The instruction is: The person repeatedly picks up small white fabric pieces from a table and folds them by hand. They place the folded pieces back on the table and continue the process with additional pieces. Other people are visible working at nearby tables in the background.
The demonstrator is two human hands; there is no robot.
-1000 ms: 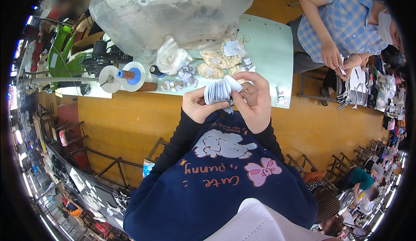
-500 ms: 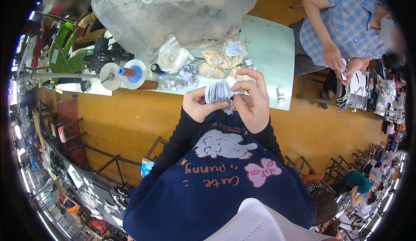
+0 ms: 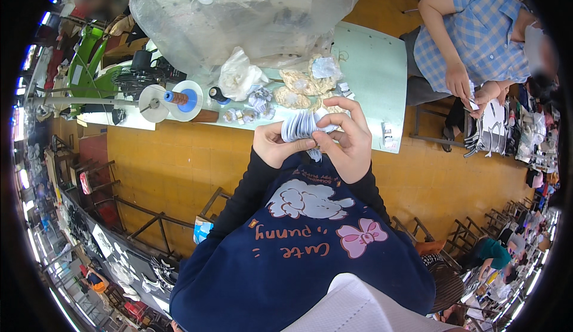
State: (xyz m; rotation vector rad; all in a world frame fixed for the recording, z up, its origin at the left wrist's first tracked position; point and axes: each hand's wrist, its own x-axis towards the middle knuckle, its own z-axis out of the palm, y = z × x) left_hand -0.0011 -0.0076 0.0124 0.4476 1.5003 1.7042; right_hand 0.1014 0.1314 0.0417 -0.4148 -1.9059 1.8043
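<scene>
The left hand and right hand are raised together, palms inward, at the near edge of the pale green surface. Between them, a stack of thin, white, flat pieces fans in curved layers. The left fingers clamp it; the right, partly spread, touch its right end, grip unclear.

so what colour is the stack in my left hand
The stack in your left hand looks bluish white, best seen in the head view.
</scene>
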